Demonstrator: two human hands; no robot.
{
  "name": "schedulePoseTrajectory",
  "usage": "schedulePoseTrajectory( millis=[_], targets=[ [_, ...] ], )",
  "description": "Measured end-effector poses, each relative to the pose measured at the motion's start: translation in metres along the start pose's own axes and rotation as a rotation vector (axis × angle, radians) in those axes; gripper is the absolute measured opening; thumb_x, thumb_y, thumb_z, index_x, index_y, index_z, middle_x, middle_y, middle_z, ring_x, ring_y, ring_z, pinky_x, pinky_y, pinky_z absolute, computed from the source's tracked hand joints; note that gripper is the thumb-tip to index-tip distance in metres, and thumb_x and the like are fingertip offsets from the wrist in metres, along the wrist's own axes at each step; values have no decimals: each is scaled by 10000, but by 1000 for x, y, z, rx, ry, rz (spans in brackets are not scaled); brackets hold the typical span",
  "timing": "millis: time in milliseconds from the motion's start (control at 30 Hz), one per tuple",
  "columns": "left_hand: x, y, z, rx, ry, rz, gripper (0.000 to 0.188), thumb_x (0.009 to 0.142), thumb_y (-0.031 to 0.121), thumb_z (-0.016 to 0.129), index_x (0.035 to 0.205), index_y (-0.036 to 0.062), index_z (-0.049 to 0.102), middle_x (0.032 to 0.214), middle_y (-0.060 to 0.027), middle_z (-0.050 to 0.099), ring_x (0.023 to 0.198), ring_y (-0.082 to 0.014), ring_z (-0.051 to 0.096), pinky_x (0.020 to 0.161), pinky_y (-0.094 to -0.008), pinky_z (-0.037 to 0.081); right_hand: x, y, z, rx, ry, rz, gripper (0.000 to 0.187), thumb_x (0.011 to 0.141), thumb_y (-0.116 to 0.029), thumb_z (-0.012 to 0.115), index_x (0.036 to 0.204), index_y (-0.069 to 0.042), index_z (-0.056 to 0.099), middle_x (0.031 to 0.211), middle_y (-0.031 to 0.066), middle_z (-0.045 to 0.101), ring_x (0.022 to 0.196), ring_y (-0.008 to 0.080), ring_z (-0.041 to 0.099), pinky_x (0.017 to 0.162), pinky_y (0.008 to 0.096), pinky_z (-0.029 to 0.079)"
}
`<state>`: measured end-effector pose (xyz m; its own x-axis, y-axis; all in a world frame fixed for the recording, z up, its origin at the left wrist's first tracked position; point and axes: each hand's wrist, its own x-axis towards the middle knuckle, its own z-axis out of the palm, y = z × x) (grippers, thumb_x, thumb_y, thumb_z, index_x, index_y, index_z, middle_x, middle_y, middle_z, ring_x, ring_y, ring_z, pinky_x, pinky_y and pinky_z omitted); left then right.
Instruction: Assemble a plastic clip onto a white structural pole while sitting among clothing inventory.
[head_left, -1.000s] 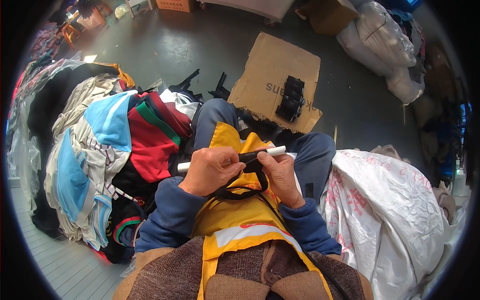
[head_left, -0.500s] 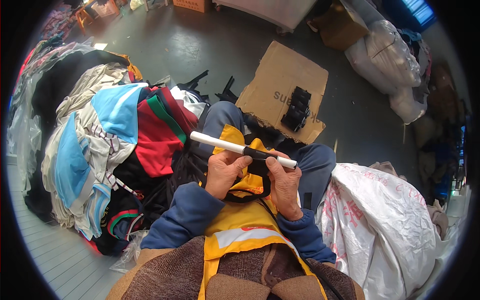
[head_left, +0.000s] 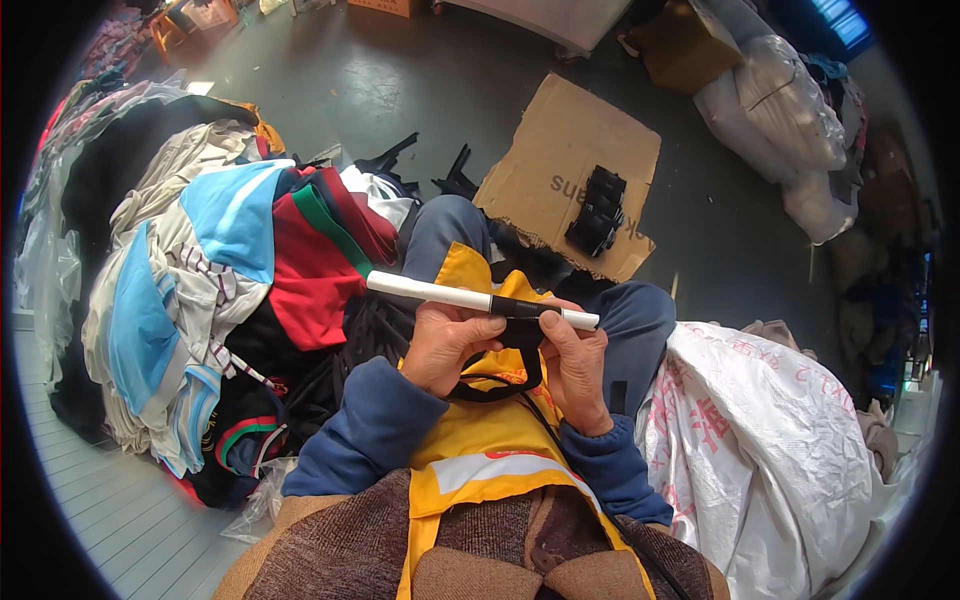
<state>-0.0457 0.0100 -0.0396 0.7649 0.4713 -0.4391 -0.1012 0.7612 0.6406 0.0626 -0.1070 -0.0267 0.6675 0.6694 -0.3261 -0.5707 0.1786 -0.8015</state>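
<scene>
Across my lap I hold a white rod [head_left: 425,289], tilted slightly down to the right. Around its middle sits a black strip [head_left: 515,308], and a length of black band hangs below it in a loop. My left hand [head_left: 447,345] pinches the rod at the left edge of the black part, thumb on the near side. Close to the rod's right end, my right hand [head_left: 577,365] grips it with the thumb along the black strip. The fingers behind the rod are partly hidden. Beneath both hands lies a yellow apron [head_left: 480,420].
Several black rolled bundles [head_left: 597,212] rest on a flat cardboard sheet [head_left: 560,130] ahead. A heap of clothes [head_left: 230,225] rises at my left. On the right stands a large white woven sack [head_left: 760,450], with plastic-wrapped bundles [head_left: 785,110] farther off.
The white rod has shifted a little to the left at its left end and lies slightly flatter. Both hands keep their grip on it.
</scene>
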Motion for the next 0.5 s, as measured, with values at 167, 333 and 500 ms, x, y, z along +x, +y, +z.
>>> schedulePoseTrajectory(
  millis=[167, 333, 500],
  targets=[
    [0, 1, -2, -58, -17, -65, 132, 784, -21, 609, 909, 3, 573, 810, -61, 607, 699, -138, 607, 551, -249, 530, 0, -2, -4, 21, -126, -6, 173, 813, -14, 609, 984, 6, 591, 916, 40, 582, 839, 103, 565, 764, 218, 456],
    [0, 0, -8, -57, -33, -62, 178, 787, -15, 603, 955, 16, 552, 819, -47, 594, 696, -135, 595, 539, -255, 515, 7, -1, -13, -327, -268, -359, 243, 680, 90, 683, 895, -8, 624, 928, 82, 589, 891, 151, 553, 793, 253, 450],
    [-7, 11, 1, -57, -43, -137, 290, 797, 1, 557, 1081, 35, 506, 875, -46, 577, 731, -132, 570, 565, -270, 487, 9, -5, -17, -416, -354, -405, 260, 646, 119, 688, 850, -28, 624, 938, 98, 596, 895, 183, 567, 800, 274, 452]
  ],
)
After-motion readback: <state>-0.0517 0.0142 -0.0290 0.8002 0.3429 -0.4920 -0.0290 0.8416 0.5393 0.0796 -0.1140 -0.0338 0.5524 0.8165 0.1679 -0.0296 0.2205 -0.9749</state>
